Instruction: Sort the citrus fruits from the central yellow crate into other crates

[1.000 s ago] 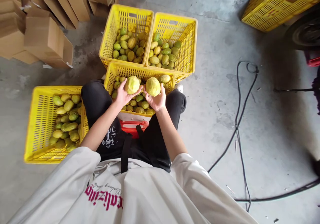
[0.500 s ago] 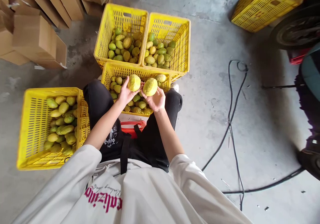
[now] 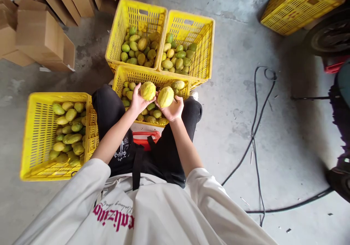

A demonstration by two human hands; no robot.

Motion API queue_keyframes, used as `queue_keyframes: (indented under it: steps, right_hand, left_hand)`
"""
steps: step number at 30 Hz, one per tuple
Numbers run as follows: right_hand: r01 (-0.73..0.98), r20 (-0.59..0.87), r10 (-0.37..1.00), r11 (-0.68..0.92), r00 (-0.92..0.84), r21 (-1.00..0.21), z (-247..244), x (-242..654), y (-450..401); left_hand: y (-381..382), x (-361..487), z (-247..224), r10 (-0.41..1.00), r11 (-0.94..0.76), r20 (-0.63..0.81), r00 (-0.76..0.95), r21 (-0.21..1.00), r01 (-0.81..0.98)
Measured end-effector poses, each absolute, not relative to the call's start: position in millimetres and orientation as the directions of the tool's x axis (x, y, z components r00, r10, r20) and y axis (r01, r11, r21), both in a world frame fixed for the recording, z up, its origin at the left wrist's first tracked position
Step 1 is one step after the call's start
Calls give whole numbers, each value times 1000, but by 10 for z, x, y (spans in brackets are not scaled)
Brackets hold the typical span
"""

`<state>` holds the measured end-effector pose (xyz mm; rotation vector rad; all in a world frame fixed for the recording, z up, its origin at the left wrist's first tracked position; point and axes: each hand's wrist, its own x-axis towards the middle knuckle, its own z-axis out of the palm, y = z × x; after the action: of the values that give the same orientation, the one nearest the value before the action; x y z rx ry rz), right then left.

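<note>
My left hand [image 3: 138, 100] is closed around a round yellow-green papaya [image 3: 148, 90], with the thumb up along its side. In my right hand [image 3: 175, 109] rests a second, slightly ridged yellow papaya [image 3: 165, 97], cradled by the palm and fingers. The two papayas are held side by side, a small gap between them, and the fingertips of both hands come close together. Directly below is a yellow plastic crate [image 3: 116, 81] between my knees, with several green and yellow papayas in it, partly covered by my hands.
Beyond it stand two yellow crates [image 3: 164, 41] holding more papayas; another papaya crate [image 3: 30, 135] is at my left. Cardboard boxes [image 3: 41, 33] fill the far left. To the right are a black cable [image 3: 253, 135], a wheeled vehicle [image 3: 328, 37] and another yellow crate [image 3: 300, 10].
The papaya in my right hand has turned and tilted slightly, and that hand's thumb stands further out from it. The left hand keeps its hold. The whole view has shifted a little.
</note>
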<state>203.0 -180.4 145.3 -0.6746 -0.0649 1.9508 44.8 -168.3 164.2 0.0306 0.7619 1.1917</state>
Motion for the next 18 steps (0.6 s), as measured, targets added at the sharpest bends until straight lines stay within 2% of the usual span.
queue_keyframes:
  steps: [6, 9, 14, 18]
  right_hand:
    - [-831, -402, 881, -407, -248, -379, 1503, 2067, -1775]
    - [-825, -444, 850, -453, -285, -338, 1471, 2087, -1756]
    - [-750, -485, 801, -551, -352, -366, 1393, 2082, -1776]
    - [-753, -465, 801, -557, -376, -351, 1393, 2080, -1778]
  left_hand:
    - [-1725, 447, 1715, 876, 358, -453, 164, 385, -851]
    - [-1738, 467, 1688, 871, 401, -447, 204, 406, -821]
    - [-1712, 497, 1636, 788, 576, -533, 308, 463, -674]
    - [-1700, 483, 1640, 800, 555, -529, 283, 474, -683]
